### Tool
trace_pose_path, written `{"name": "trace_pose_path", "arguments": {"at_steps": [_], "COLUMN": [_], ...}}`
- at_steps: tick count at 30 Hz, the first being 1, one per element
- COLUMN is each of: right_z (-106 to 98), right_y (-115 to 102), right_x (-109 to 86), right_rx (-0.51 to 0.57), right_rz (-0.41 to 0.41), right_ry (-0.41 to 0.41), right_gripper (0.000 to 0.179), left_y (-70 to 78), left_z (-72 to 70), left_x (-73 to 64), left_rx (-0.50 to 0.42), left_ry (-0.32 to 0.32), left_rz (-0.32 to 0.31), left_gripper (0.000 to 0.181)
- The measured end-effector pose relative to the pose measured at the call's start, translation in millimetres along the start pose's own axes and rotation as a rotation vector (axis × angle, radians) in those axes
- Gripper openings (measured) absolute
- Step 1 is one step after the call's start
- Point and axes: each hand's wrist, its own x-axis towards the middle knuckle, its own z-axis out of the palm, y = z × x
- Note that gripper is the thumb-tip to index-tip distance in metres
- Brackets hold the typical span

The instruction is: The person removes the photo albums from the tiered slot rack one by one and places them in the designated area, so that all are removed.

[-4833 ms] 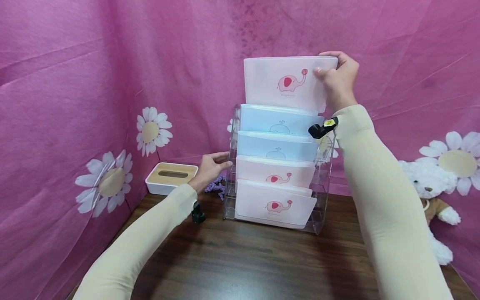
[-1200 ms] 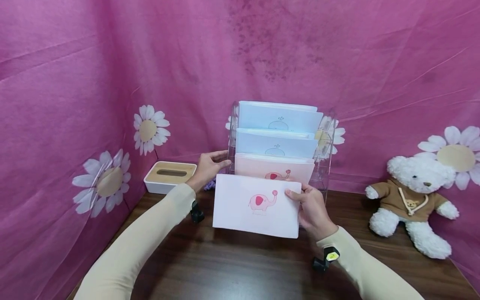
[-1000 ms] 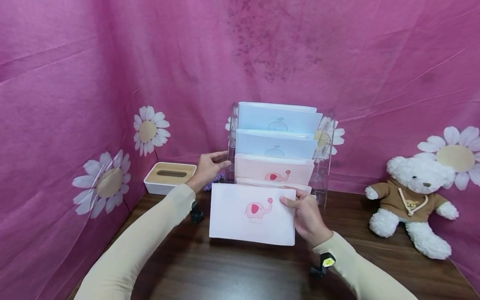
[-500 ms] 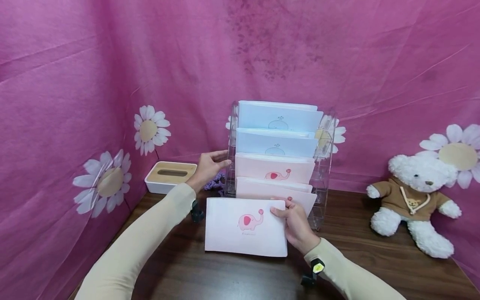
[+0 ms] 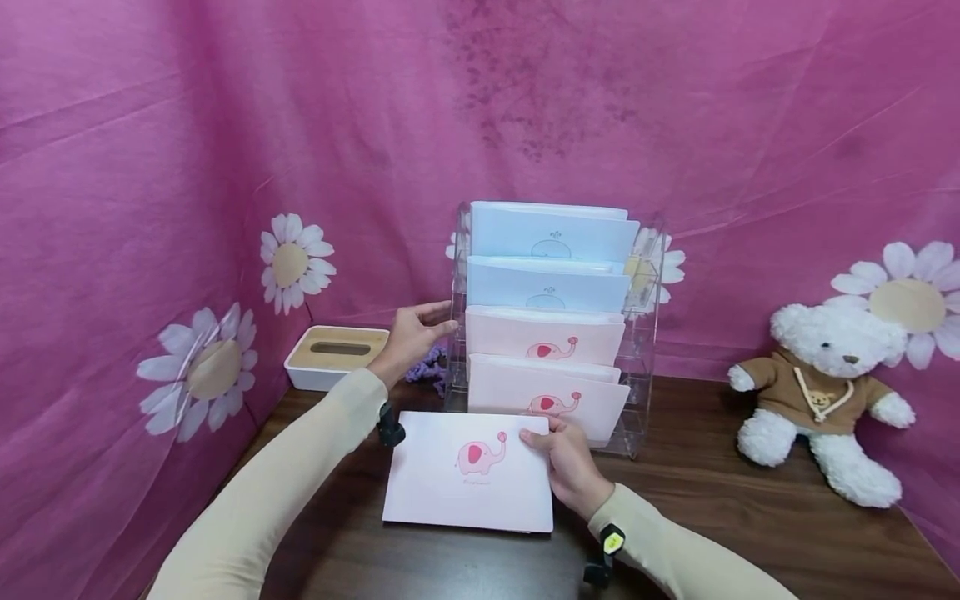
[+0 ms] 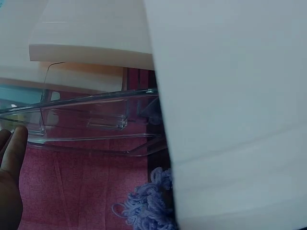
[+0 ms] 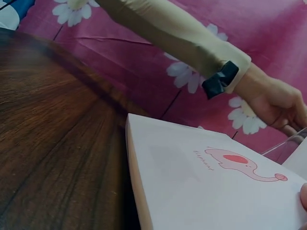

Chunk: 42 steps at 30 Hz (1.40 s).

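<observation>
Right fingers (image 5: 558, 425) pinch folder (image 5: 468, 483) partly hiding rack (image 5: 640, 383); left fingers (image 5: 434, 309) hold rack; teddy (image 5: 813, 396) apart.

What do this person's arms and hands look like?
The left sleeve and right sleeve are long, plain and cream. At the wrists, the left gadget is black, the right gadget black with a yellow patch. The left hand and right hand wear no gloves.

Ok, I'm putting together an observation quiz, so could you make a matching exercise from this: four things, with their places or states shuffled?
Things
1. right hand
2. slotted box
3. teddy bear
4. left hand

Places or states
A. wearing a brown hoodie
B. at the side of the clear rack
C. gripping an elephant folder
D. white with a tan top

Pairs: 1-C, 2-D, 3-A, 4-B
</observation>
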Motion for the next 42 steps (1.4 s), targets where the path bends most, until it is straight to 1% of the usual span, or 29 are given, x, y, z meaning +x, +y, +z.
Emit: {"name": "trace_pose_path", "arguments": {"at_steps": [6,10,14,16,19,22,24,29,37,39,42], "right_z": [1.5,1.2,-1.4,-4.1,-9.5,-14.4,-16.1,-16.7,-15.7,-15.7,-16.0], "right_y": [10.0,16.0,19.3,20.2,19.9,17.5,15.6,13.7,18.6,19.6,21.6], "right_x": [-1.0,-1.1,2.3,5.5,10.2,13.0,14.0,15.0,13.6,13.8,14.5], "right_rx": [-0.022,-0.041,-0.110,-0.161,-0.242,-0.297,-0.310,-0.313,-0.299,-0.315,-0.374], "right_rz": [0.031,0.037,0.032,0.029,0.022,0.020,0.017,0.012,0.010,0.009,-0.003], "right_ry": [0.028,0.009,-0.021,-0.039,-0.087,-0.127,-0.141,-0.140,-0.164,-0.163,-0.156], "right_gripper": [0.033,0.037,0.041,0.040,0.036,0.036,0.036,0.037,0.038,0.038,0.037], "left_y": [-0.4,-0.6,-1.0,-1.5,-2.2,-1.7,-0.7,0.5,-1.4,-1.4,-1.4], "left_z": [1.2,1.3,0.1,-0.7,-1.4,-1.0,-1.0,-1.4,-1.9,-1.8,-1.8], "left_x": [-0.5,-2.3,-3.0,-2.9,-2.4,-1.7,-0.9,0.9,-0.1,-0.2,-0.2], "left_rx": [0.006,0.019,0.019,0.015,0.018,0.015,0.015,0.010,0.010,0.010,0.010], "left_ry": [-0.011,-0.013,-0.009,-0.006,-0.007,-0.005,-0.007,-0.010,-0.003,-0.001,0.000], "left_rz": [-0.011,-0.012,-0.003,0.000,0.003,0.001,0.002,0.010,0.004,0.007,0.007], "left_gripper": [0.048,0.047,0.047,0.046,0.047,0.047,0.047,0.047,0.046,0.046,0.047]}}
